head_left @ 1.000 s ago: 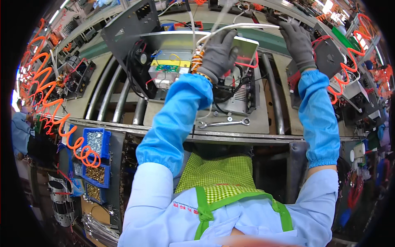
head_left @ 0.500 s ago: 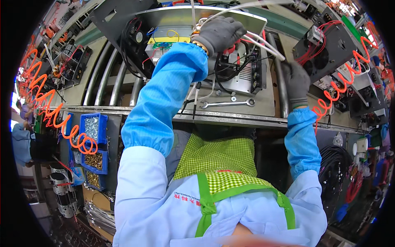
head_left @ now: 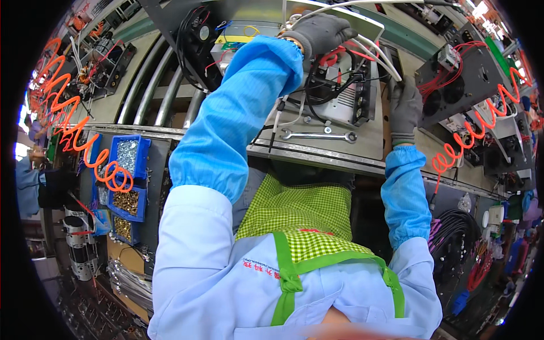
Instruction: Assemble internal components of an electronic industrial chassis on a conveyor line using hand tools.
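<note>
My left hand [head_left: 324, 35], in a dark grey glove, is closed over white cables above an opened metal unit. From under its fingers, white cables [head_left: 378, 52] run right and down to my right hand [head_left: 405, 110]. My right hand, gloved the same way, is closed around their end beside the unit. Another white cable [head_left: 362, 3] stretches rightward across the top. Below my left hand is the unit's silver module [head_left: 344, 105], with black and red wires over it. A combination wrench [head_left: 319, 136] lies in front, beside a few small nuts or bolts. My left fingertips are partly hidden.
Metal rollers [head_left: 164, 93] lie left of the unit. Blue bins [head_left: 129, 156] of small fasteners stand at lower left. Another dark chassis [head_left: 459, 79] with red wires is at right. Orange coiled hoses [head_left: 71, 116] hang at both sides. A black cable bundle [head_left: 456, 232] is at lower right.
The view has shifted, so the unit and wrench sit farther right in the picture. The upper white cable reaches farther right, its dark end now showing. Both hands keep their hold.
</note>
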Demonstrator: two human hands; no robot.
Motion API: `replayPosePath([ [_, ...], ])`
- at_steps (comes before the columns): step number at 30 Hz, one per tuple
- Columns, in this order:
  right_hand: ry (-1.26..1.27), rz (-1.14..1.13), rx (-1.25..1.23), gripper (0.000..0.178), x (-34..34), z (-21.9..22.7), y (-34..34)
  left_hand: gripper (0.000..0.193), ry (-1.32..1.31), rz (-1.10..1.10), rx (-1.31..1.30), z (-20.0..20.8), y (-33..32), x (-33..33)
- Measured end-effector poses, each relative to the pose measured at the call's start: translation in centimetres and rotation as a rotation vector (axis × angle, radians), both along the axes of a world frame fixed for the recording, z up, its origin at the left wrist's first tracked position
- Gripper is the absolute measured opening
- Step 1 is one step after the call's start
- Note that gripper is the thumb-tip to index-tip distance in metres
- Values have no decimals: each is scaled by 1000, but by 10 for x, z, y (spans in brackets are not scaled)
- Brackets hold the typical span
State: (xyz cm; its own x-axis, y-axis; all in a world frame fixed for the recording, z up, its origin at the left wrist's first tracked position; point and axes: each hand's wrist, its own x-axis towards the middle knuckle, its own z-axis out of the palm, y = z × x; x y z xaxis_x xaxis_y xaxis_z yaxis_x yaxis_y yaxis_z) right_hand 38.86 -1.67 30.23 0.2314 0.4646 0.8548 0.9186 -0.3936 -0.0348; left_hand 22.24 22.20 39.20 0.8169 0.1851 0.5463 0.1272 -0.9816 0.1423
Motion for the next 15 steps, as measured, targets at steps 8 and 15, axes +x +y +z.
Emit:
replayPosePath([
  [8, 670, 348, -195, 29, -35, -14, -15, 31, -4, -7, 94, -21, 10, -6],
  [15, 1567, 969, 320, 33, -40, 11, 28, 29, -284, -32, 19, -20, -6, -17],
])
